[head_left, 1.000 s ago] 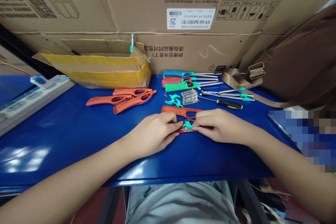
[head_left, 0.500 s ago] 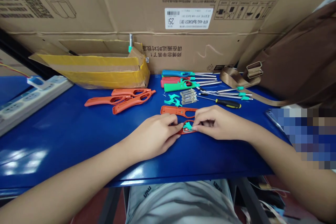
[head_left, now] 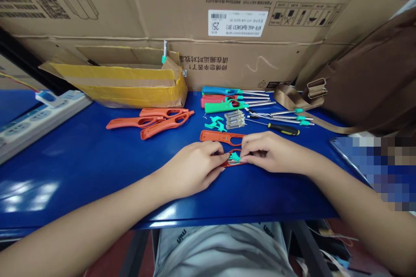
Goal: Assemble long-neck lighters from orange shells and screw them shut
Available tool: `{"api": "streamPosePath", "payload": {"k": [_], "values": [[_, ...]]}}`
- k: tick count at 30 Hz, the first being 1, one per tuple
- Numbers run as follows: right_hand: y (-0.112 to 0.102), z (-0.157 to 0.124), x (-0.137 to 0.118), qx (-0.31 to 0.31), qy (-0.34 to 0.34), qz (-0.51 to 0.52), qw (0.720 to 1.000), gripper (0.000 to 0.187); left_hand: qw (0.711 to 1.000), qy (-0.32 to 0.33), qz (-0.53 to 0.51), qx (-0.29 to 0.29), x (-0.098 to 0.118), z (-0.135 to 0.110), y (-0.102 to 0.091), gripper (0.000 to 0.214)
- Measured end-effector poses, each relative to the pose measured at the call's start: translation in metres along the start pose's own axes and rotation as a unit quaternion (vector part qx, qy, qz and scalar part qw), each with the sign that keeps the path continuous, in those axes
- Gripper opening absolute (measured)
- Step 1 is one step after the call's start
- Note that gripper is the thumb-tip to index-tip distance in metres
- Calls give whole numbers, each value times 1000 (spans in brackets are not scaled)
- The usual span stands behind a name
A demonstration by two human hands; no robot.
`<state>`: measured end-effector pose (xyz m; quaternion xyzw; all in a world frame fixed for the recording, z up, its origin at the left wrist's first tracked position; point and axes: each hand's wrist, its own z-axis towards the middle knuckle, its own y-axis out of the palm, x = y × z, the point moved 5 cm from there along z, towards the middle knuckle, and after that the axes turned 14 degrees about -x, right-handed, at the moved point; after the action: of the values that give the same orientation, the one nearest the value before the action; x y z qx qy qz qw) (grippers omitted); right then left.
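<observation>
Room lies open across the blue table [head_left: 81, 169] at near left, up to its near edge. At centre, the left hand [head_left: 191, 169] and right hand [head_left: 273, 152] pinch an orange lighter shell [head_left: 231, 163] holding a teal trigger [head_left: 234, 156]. Spare orange shells [head_left: 152, 121] lie far left; a screwdriver [head_left: 282, 129] and finished lighters [head_left: 227, 97] crowd far right.

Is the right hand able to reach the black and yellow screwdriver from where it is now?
Probably yes. The screwdriver lies just beyond the right hand, with nothing between them. But its fingers pinch the teal trigger on the orange shell and would have to let go.
</observation>
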<state>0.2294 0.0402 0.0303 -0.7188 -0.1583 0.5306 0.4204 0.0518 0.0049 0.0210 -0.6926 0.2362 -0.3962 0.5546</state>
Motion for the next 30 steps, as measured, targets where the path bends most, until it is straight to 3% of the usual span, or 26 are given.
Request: {"api": "streamPosePath", "payload": {"k": [5, 20, 25, 30], "values": [[0, 0, -1, 21, -4, -33, 999, 10, 1000, -1, -10, 2, -1, 0, 0, 27], [7, -4, -4, -24, -8, -159, 987, 19, 999, 15, -30, 18, -4, 0, -1, 27], [7, -5, -5, -36, 9, -150, 988, 21, 1000, 5, -21, 18, -4, 0, -3, 32], [7, -2, 0, -2, 25, -110, 994, 19, 1000, 3, 1, -3, -5, 1, -2, 41]]}}
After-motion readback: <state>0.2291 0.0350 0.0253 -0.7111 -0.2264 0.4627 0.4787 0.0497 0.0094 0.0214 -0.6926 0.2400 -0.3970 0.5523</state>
